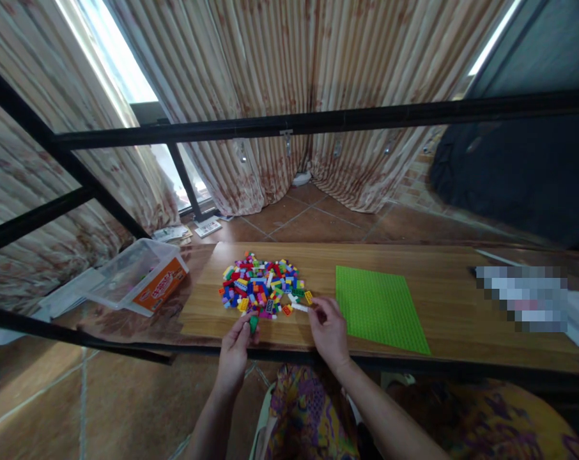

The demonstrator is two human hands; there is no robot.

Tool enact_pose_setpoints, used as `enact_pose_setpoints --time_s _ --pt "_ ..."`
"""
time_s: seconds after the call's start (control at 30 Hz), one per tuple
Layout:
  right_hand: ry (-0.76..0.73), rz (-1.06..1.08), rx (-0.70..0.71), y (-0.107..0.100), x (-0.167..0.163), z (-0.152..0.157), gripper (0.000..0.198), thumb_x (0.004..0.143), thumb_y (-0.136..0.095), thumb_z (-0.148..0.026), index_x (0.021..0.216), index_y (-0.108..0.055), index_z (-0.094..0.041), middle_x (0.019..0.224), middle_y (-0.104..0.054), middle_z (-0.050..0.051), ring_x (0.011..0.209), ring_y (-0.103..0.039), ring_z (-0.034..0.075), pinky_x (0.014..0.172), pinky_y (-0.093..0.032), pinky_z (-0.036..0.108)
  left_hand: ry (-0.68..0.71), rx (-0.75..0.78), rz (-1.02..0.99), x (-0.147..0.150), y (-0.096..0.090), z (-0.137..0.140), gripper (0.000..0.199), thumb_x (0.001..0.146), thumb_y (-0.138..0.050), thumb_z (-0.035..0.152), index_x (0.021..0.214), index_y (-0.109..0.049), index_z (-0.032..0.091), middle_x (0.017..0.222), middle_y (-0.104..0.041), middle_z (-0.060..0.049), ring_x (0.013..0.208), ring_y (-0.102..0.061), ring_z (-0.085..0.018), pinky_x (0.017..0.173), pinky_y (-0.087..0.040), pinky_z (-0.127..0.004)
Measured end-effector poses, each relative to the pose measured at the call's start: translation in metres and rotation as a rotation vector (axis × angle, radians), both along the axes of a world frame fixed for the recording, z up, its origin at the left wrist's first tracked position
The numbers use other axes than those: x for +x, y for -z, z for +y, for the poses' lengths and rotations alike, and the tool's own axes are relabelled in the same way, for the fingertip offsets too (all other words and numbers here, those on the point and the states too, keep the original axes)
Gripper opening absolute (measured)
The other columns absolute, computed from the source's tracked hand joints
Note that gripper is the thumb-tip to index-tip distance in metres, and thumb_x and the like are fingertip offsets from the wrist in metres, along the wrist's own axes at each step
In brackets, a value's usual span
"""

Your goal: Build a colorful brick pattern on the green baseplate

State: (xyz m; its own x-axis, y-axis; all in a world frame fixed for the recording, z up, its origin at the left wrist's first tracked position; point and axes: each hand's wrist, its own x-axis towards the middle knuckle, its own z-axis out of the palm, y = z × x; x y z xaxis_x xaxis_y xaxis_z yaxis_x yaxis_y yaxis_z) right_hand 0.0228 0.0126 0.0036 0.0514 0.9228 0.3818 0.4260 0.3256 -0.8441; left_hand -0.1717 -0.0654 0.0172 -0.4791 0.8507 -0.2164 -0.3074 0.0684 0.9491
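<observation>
A heap of several small coloured bricks [263, 284] lies on the wooden table [443, 281]. To its right lies a flat green baseplate [376, 306]. My left hand [235, 348] is at the table's front edge, fingers closed on a small green brick [254, 324]. My right hand [328, 329] rests between the heap and the baseplate, its fingertips pinching a white brick [300, 307] at the heap's near right edge.
A clear plastic tub with an orange label [140, 275] stands at the table's left end, a lid beside it. A black metal frame [318, 118] runs across behind the table, with curtains beyond. A blurred patch covers something at the right end.
</observation>
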Motion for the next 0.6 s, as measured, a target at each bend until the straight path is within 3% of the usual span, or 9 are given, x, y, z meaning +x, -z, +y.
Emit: enact_pose_setpoints --time_s 0.13,0.3,0.4,0.5,0.6 --pt "0.045 -0.127 -0.121 -0.004 -0.007 0.015 0.025 0.085 -0.052 -0.023 0.104 -0.066 -0.015 0.103 -0.064 0.011 0.072 -0.06 0.017 0.076 -0.05 0.033 -0.023 -0.028 0.049 0.003 -0.002 0.002 0.059 0.062 -0.081 0.058 0.103 -0.074 0.016 0.085 -0.072 -0.005 0.073 -0.062 -0.015 0.066 -0.05 -0.026" --pt "0.084 -0.328 -0.261 -0.012 -0.014 0.036 0.02 0.081 -0.06 -0.02 0.099 -0.067 -0.015 0.096 -0.068 0.01 0.087 -0.063 0.021 0.082 -0.047 0.031 -0.047 -0.055 0.113 0.007 -0.006 0.006 0.059 0.061 -0.08 0.059 0.103 -0.074 0.016 0.091 -0.072 -0.006 0.073 -0.061 -0.015 0.067 -0.05 -0.026" --pt "0.068 -0.373 -0.289 -0.014 -0.014 0.042 0.017 0.081 -0.058 -0.015 0.094 -0.068 -0.016 0.095 -0.069 0.01 0.087 -0.064 0.02 0.08 -0.046 0.03 -0.05 -0.067 0.148 0.009 -0.008 0.007 0.058 0.061 -0.08 0.058 0.102 -0.074 0.016 0.097 -0.072 -0.007 0.077 -0.062 -0.016 0.069 -0.051 -0.027" --pt "0.029 -0.287 -0.254 -0.014 -0.011 0.041 0.018 0.082 -0.055 -0.016 0.093 -0.068 -0.016 0.093 -0.07 0.011 0.087 -0.065 0.02 0.081 -0.048 0.032 -0.036 -0.069 0.155 0.01 -0.01 0.006 0.057 0.062 -0.08 0.055 0.102 -0.073 0.016 0.098 -0.072 -0.007 0.077 -0.062 -0.016 0.072 -0.051 -0.028" --pt "-0.036 -0.04 -0.243 -0.014 0.003 0.036 0.021 0.082 -0.056 -0.026 0.097 -0.068 -0.017 0.088 -0.072 0.009 0.079 -0.066 0.02 0.076 -0.052 0.035 -0.009 -0.067 0.154 0.012 -0.012 0.002 0.053 0.063 -0.081 0.051 0.104 -0.073 0.017 0.096 -0.072 -0.005 0.072 -0.062 -0.014 0.071 -0.051 -0.027"
